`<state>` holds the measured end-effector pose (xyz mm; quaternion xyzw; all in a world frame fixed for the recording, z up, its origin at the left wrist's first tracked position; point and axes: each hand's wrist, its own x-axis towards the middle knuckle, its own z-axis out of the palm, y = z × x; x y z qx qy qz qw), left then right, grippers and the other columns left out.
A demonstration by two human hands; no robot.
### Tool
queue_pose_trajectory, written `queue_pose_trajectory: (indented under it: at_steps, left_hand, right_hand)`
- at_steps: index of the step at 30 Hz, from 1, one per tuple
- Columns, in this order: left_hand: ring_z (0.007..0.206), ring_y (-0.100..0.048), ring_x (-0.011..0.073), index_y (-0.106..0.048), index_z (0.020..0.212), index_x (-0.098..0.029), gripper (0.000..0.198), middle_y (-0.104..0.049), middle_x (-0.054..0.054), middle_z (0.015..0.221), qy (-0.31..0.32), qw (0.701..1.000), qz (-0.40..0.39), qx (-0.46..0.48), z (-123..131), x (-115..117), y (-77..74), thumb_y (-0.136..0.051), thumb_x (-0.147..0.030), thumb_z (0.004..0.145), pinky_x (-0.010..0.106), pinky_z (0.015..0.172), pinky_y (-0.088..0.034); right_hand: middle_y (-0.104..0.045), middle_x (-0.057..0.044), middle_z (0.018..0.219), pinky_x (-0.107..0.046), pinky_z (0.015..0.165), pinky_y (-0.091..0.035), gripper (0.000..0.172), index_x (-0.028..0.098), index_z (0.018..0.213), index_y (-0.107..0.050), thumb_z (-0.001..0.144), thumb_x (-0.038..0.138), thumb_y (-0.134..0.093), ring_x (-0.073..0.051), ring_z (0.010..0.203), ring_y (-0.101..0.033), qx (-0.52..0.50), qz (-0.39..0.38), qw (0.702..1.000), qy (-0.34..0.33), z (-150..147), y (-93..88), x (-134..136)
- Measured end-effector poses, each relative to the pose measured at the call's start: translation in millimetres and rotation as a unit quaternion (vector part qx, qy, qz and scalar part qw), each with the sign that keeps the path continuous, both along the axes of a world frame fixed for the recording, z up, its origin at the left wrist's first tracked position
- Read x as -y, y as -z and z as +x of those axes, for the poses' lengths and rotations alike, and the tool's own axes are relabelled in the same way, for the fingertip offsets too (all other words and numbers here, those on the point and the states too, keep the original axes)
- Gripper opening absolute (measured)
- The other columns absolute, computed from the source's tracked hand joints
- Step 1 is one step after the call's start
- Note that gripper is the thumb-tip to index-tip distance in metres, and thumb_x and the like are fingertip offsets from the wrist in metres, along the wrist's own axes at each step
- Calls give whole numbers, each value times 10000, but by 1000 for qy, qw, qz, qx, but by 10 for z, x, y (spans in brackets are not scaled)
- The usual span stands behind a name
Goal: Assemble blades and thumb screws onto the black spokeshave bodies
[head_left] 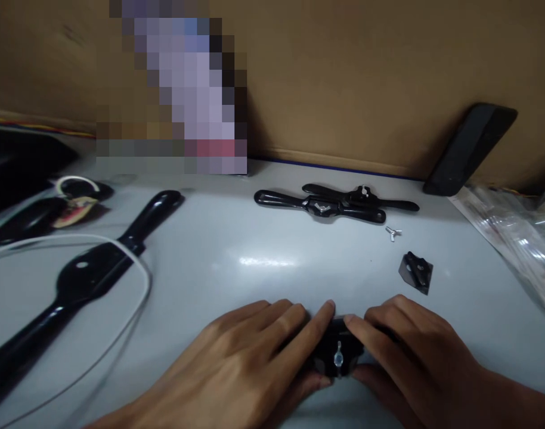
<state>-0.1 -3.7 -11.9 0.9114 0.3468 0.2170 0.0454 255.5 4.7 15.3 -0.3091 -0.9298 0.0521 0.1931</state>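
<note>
Low in the head view, both hands grip a black spokeshave by its two ends, just above or on the grey table. A silver wing screw sits on its middle. My left hand is closed round the left side, with the index finger along the top edge and thumb below. My right hand is closed round the right side in the same way. The handles are mostly hidden under the fingers. Beyond the right hand lie a loose blade with its black cap and a loose wing screw.
Two more spokeshaves, a nearer one and a farther one, lie at the back. A larger black spokeshave-shaped piece lies left, crossed by a white cable. A black block leans on the cardboard wall. Plastic bags lie right.
</note>
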Motion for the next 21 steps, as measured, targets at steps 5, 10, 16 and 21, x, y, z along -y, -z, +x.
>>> queue_pose_trajectory:
  at_steps: [5, 10, 16, 21]
  left_hand:
    - [719, -714, 210, -581, 1447, -125, 415, -754, 90, 926, -15, 999, 4, 48, -21, 30, 113, -385, -358, 1164, 330, 624, -620]
    - [720, -741, 215, -584, 1384, -101, 386, -772, 91, 948, 6, 1000, -10, -1, -9, -19, 2, -367, -338, 1169, 335, 585, -619]
    - [661, -740, 233, -568, 1314, -86, 402, -770, 87, 895, 1, 1000, 18, -18, 44, -32, -98, -279, -331, 1179, 373, 555, -615]
    - [643, -732, 237, -580, 1298, -87, 405, -768, 88, 884, -4, 1000, 17, -21, 44, -32, -112, -278, -330, 1178, 381, 544, -605]
  right_hand:
    - [-745, -72, 936, -330, 647, -593, 246, 118, 1284, -582, 1110, 143, -410, -199, 754, -675, -22, -18, 1000, 8, 34, 37, -2]
    - [-752, -81, 1086, -354, 809, -628, 320, 191, 1367, -591, 1079, 168, -453, -225, 931, -720, -35, 17, 999, -12, 67, 109, 26]
    - [-771, -70, 1184, -349, 916, -638, 255, 237, 1300, -642, 1089, 203, -502, -221, 1054, -738, -25, -40, 998, -42, 88, -19, -11]
    - [-762, -77, 1211, -318, 1041, -595, 214, 204, 1183, -681, 1106, 204, -481, -208, 1200, -692, -48, -56, 994, -82, 91, -104, -67]
